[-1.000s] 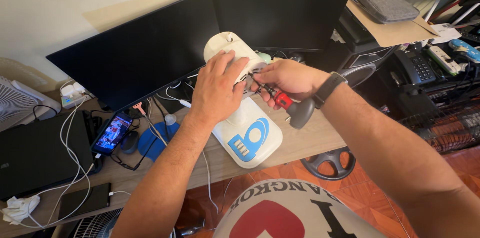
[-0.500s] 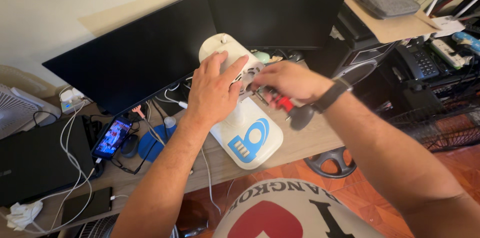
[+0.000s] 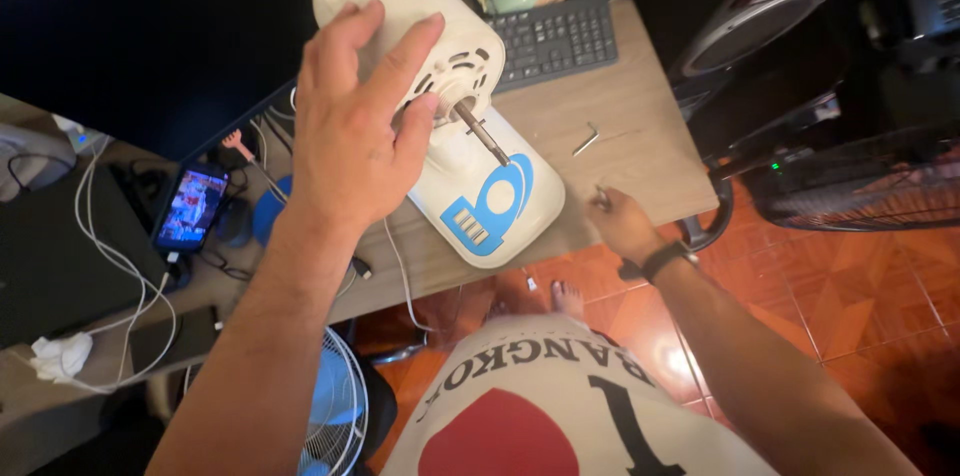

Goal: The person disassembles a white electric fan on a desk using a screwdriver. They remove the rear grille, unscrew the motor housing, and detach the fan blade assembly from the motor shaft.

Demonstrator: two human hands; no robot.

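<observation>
Fan motor housing (image 3: 420, 26), one, under the left hand (image 3: 350, 126), fingers spread.
Right hand (image 3: 622, 223) rests at the desk's (image 3: 640, 106) front edge, fingers curled; two small screws (image 3: 586, 140) nearby.

Left hand (image 3: 350, 126) spread flat over the white fan motor housing (image 3: 410, 31), its bare shaft (image 3: 482, 133) protruding. Right hand (image 3: 622, 223) rests at the desk (image 3: 640, 136) edge (fingers curled), near two small screws (image 3: 586, 141).
</observation>
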